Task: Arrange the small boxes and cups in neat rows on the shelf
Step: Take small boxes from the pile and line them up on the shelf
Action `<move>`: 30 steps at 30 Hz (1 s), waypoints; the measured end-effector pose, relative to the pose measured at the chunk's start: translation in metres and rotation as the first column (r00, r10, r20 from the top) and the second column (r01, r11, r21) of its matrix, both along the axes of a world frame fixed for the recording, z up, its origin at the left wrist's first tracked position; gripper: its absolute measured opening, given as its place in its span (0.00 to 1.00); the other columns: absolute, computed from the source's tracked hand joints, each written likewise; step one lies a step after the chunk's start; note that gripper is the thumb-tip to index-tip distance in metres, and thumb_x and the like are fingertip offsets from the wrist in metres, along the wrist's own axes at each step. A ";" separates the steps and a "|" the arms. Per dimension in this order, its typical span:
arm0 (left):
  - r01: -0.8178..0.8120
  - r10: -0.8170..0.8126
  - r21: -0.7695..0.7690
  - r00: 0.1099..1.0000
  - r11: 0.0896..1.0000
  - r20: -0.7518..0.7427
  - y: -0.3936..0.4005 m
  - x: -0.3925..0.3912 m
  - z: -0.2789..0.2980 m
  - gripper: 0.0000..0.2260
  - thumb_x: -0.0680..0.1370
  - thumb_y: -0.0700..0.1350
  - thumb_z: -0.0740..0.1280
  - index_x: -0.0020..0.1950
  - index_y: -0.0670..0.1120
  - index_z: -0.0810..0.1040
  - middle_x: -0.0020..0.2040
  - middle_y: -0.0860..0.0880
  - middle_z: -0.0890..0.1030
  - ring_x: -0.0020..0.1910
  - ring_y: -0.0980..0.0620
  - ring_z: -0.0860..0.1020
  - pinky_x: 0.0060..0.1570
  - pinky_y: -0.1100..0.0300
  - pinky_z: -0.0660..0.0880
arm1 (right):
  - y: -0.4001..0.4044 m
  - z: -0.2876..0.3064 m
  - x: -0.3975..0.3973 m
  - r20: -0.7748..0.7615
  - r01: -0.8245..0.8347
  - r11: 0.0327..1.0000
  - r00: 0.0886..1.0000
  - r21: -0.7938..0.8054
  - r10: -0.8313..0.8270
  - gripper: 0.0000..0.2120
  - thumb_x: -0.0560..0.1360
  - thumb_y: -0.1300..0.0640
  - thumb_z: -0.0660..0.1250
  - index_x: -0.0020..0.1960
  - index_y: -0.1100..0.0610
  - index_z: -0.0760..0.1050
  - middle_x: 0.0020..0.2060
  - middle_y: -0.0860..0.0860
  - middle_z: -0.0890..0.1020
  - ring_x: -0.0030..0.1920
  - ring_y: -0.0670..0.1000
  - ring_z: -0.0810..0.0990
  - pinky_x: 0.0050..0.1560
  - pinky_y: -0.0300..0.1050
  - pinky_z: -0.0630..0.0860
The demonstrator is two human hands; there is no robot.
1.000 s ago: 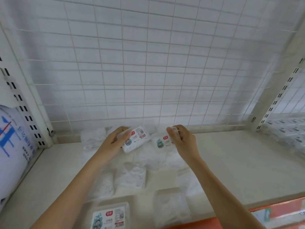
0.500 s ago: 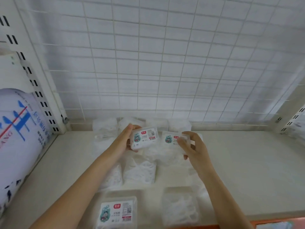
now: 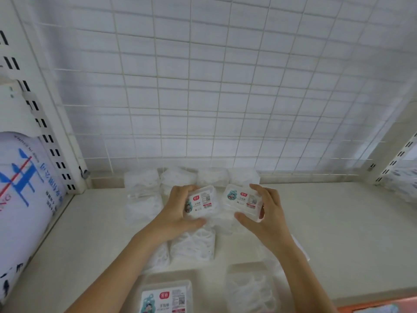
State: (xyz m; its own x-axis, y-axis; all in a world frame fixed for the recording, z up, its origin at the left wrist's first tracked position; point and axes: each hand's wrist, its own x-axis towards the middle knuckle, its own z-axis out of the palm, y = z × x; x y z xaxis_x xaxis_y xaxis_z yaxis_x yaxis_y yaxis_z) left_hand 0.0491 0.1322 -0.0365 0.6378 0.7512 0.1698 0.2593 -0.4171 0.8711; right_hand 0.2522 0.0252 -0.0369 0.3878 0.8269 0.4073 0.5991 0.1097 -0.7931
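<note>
Two small clear boxes with printed labels are held up at frame centre, above the shelf (image 3: 338,222). Left hand (image 3: 178,213) grips the left box (image 3: 200,203), thumb under its near edge, fingers curled over the far side; box tilted, label up. Right hand (image 3: 268,213) grips the right box (image 3: 242,199) the same way, thumb at the near edge, fingers round the right end. Boxes sit just beside each other, not touching. Below and behind them, more clear boxes lie in rough rows on the shelf, label side down; back row (image 3: 191,177) runs along the wire grid (image 3: 203,98). One label-up box (image 3: 165,297) lies at bottom centre, another clear box (image 3: 250,288) right of it. Large white sack with blue print (image 3: 22,199) at left edge.
</note>
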 end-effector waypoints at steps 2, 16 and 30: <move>0.043 -0.041 0.062 0.998 0.997 -0.040 -0.001 0.000 -0.003 0.30 0.68 0.42 0.74 0.61 0.55 0.59 0.55 0.53 0.61 0.53 0.64 0.65 0.46 0.77 0.67 | 0.001 -0.001 0.000 0.027 0.005 1.000 1.000 -0.003 -0.005 0.30 0.64 0.60 0.77 0.60 0.46 0.66 0.53 0.38 0.65 0.50 0.31 0.71 0.44 0.24 0.70; -0.009 0.019 0.287 0.999 0.958 -0.034 -0.005 0.000 0.000 0.33 0.67 0.65 0.67 0.66 0.51 0.63 0.56 0.54 0.66 0.54 0.59 0.68 0.49 0.74 0.65 | 0.002 -0.001 -0.015 0.459 0.170 0.981 0.867 0.097 -0.196 0.34 0.63 0.46 0.71 0.66 0.52 0.64 0.52 0.46 0.64 0.52 0.44 0.60 0.50 0.43 0.70; 0.199 -0.207 0.582 0.977 0.788 -0.053 -0.076 0.066 0.061 0.29 0.65 0.63 0.62 0.65 0.58 0.62 0.56 0.65 0.62 0.57 0.67 0.63 0.54 0.81 0.59 | -0.179 0.047 0.076 0.534 0.366 0.928 0.772 0.072 -0.346 0.32 0.62 0.52 0.74 0.60 0.50 0.63 0.54 0.51 0.72 0.53 0.51 0.70 0.49 0.41 0.72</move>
State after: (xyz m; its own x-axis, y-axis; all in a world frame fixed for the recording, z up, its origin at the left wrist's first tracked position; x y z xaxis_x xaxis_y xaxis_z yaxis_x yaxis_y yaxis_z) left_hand 0.1147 0.0566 0.0247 0.7591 0.3618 0.5412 0.1017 -0.8871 0.4503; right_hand 0.3283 -0.1538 0.0097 0.3902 0.6897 0.6099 0.9149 -0.2164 -0.3407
